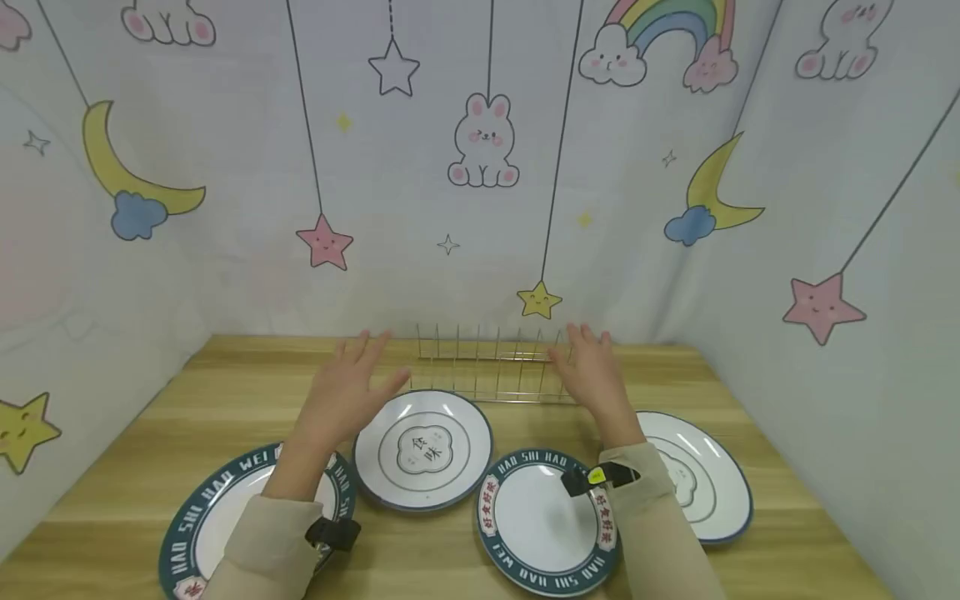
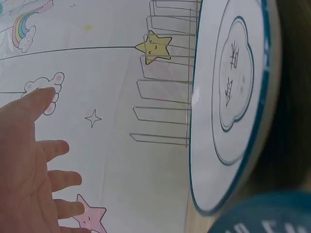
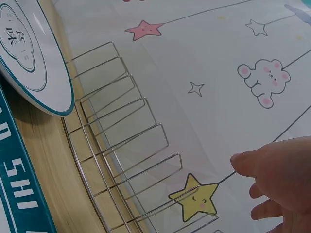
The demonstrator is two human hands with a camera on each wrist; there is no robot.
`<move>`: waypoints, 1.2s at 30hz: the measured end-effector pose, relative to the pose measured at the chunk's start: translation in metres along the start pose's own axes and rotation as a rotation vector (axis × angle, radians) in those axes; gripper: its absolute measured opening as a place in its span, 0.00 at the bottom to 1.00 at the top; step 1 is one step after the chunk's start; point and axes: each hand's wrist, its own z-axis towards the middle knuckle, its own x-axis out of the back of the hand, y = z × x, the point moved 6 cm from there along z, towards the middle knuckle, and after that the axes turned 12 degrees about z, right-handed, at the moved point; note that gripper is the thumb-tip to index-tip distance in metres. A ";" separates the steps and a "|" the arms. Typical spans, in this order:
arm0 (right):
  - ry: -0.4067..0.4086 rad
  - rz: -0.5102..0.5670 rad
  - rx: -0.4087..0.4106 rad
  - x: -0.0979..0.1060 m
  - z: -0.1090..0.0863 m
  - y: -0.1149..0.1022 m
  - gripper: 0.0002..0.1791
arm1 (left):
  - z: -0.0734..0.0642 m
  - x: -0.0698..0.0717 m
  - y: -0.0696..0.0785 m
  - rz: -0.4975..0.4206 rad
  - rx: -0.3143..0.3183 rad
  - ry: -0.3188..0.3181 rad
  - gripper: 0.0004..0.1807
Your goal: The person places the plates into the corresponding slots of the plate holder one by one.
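Metal wire, that rack [image 1: 487,359] looks light and stiff, best held by its ends, left grip [image 1: 347,392] and right grip [image 1: 595,373] wide, empty near it.

- Left hand [image 1: 341,396] at eight o'clock in the head view, back showing, fingers straight and spread toward one, thumb stretched out toward two
- Right hand [image 1: 592,375] at four o'clock, well apart from the left, fingers relaxed toward eleven
- Left forearm [image 1: 262,542], sleeved, rising from seven o'clock
- Right forearm [image 1: 660,542], sleeved, slanting in from five
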 end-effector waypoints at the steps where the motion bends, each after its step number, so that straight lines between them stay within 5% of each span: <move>1: 0.011 0.008 0.000 0.001 0.001 0.000 0.37 | -0.002 0.002 -0.003 0.000 -0.003 0.002 0.46; 11: 0.096 0.058 -0.008 0.002 0.008 0.010 0.31 | -0.018 0.017 -0.036 0.001 0.001 -0.015 0.46; 21: 0.065 0.059 -0.048 -0.003 0.013 0.018 0.30 | -0.034 0.017 -0.071 0.017 0.025 -0.019 0.47; 36: 0.106 0.056 -0.086 -0.001 0.013 0.028 0.26 | -0.060 0.005 -0.118 -0.059 0.096 -0.184 0.52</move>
